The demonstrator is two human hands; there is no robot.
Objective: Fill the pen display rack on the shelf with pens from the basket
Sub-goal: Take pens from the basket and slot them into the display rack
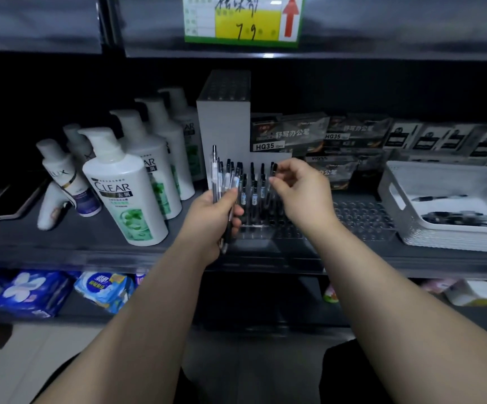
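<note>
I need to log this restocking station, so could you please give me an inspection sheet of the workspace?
Surface: dark shelf, dimly lit.
Job's things: clear pen rack, left rows hold upright pens, many right-hand holes bare; white basket at right, dark pens left inside.
Clutter: shampoo bottles at left, one small bottle tipped over; phone lying flat; boxed pens behind the rack.
Grippers: left hand grips a bundle of pens; right hand pinches one pen at its top, above the rack.
Cables: nothing seen.
Surroundings: price label above; packaged goods on the lower shelf.
</note>
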